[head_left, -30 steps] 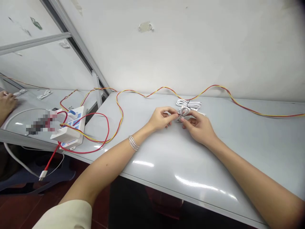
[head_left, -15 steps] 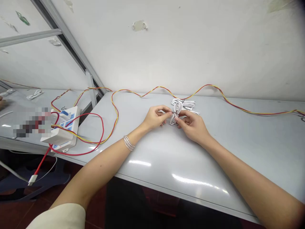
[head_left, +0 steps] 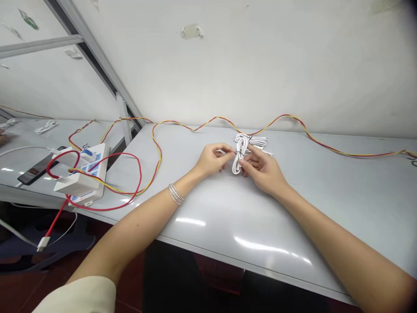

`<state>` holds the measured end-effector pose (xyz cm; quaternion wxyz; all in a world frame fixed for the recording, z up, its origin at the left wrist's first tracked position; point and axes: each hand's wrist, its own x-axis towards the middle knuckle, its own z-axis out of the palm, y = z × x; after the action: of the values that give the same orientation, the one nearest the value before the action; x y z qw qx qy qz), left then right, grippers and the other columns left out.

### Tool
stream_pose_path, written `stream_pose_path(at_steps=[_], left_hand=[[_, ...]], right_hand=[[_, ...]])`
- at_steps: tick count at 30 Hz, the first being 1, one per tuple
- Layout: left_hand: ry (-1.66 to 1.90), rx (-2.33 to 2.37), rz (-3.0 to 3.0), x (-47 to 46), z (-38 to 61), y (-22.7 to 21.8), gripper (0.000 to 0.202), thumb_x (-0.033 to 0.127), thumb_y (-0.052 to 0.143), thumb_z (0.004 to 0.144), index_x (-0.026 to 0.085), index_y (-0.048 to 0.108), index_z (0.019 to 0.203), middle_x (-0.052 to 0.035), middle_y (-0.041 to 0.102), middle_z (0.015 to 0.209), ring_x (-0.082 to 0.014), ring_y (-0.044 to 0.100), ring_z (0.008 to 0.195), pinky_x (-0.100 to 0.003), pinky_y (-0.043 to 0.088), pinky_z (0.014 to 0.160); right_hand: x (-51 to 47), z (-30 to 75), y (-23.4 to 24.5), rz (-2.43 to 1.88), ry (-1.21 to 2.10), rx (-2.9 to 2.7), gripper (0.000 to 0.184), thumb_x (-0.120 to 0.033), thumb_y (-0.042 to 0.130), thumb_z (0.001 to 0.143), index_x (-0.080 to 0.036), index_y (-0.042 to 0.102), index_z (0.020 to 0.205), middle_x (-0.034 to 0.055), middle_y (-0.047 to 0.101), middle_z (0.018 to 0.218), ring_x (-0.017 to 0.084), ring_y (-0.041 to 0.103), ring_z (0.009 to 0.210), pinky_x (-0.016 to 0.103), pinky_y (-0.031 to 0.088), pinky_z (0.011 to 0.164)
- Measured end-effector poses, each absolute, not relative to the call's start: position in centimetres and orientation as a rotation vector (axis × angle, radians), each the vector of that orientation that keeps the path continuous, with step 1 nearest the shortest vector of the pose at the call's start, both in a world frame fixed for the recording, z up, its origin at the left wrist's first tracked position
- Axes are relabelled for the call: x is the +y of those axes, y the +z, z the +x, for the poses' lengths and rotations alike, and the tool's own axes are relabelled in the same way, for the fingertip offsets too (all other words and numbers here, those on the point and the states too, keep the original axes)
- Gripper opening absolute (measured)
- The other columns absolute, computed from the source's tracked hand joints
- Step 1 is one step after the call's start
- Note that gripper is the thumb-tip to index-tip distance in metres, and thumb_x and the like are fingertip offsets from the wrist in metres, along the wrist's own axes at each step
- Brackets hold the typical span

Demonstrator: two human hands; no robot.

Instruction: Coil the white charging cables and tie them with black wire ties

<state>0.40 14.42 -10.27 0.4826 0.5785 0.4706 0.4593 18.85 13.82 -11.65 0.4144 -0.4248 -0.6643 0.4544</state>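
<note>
Both my hands meet over the middle of a white table (head_left: 293,208). Between them is a small coiled white cable (head_left: 236,161) with a thin dark tie around its middle. My left hand (head_left: 213,160), with a silver bracelet on its wrist, pinches the coil at the tie from the left. My right hand (head_left: 263,170) pinches it from the right, fingers closed on the coil. Just behind lies a second bundled white cable (head_left: 252,141) on the table, untouched.
A twisted red and yellow wire (head_left: 293,118) snakes along the back of the table by the wall. At the left, a white power strip (head_left: 85,174) with a red cable (head_left: 130,191) looped round it. A dark phone (head_left: 34,171) lies further left, and more white cable bundles (head_left: 47,127) behind it.
The coil has been turned from lying across to standing upright between my fingers. Another person's hand at the far left edge has gone nearly out of view.
</note>
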Motion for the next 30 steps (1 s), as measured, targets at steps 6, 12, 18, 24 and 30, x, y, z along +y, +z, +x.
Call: stream_pose_path(at_steps=[6,12,18,24,30], left_hand=[[1.110,1.155,1.410,14.41,0.41,-10.26,0.013,0.025,0.070,0.079,0.013,0.066,0.082,0.0003,0.061,0.063,-0.0074,0.054,0.046,-0.018,0.043,0.041],[1.108,1.148,1.421,14.39,0.40,-10.19,0.014,0.026,0.070,0.080,0.013,0.066,0.084,-0.0002,0.062,0.067,-0.0070,0.053,0.046,-0.019,0.044,0.041],[1.114,1.157,1.422,14.45,0.40,-10.34,0.011,0.024,0.069,0.080,0.013,0.065,0.083,0.0003,0.061,0.065,-0.0074,0.054,0.046,-0.019,0.043,0.040],[1.105,1.161,1.414,14.49,0.35,-10.35,0.013,0.025,0.070,0.079,0.013,0.066,0.084,0.0010,0.061,0.062,-0.0075,0.054,0.045,-0.018,0.043,0.041],[1.117,1.143,1.413,14.48,0.36,-10.40,0.014,0.025,0.071,0.077,0.013,0.067,0.083,0.0020,0.060,0.058,-0.0080,0.054,0.045,-0.019,0.043,0.041]], right_hand=[[13.80,18.83,-11.66,-1.071,1.141,-1.657,0.070,-0.050,0.070,0.081,-0.018,0.051,0.140,0.0049,0.067,0.084,0.015,0.060,0.060,0.034,0.055,0.061],[13.76,18.85,-11.59,-1.072,1.139,-1.675,0.072,-0.051,0.070,0.081,-0.017,0.049,0.141,0.0045,0.066,0.082,0.016,0.060,0.060,0.035,0.055,0.061],[13.76,18.87,-11.51,-1.043,1.155,-1.682,0.068,-0.048,0.069,0.083,-0.018,0.049,0.141,0.0039,0.064,0.081,0.015,0.059,0.060,0.034,0.053,0.061],[13.81,18.88,-11.57,-1.049,1.158,-1.672,0.068,-0.051,0.070,0.082,-0.019,0.051,0.139,0.0035,0.063,0.080,0.016,0.059,0.059,0.035,0.052,0.059],[13.59,18.86,-11.21,-1.056,1.173,-1.697,0.067,-0.052,0.068,0.084,-0.021,0.052,0.141,0.0036,0.062,0.078,0.016,0.060,0.062,0.034,0.052,0.061]])
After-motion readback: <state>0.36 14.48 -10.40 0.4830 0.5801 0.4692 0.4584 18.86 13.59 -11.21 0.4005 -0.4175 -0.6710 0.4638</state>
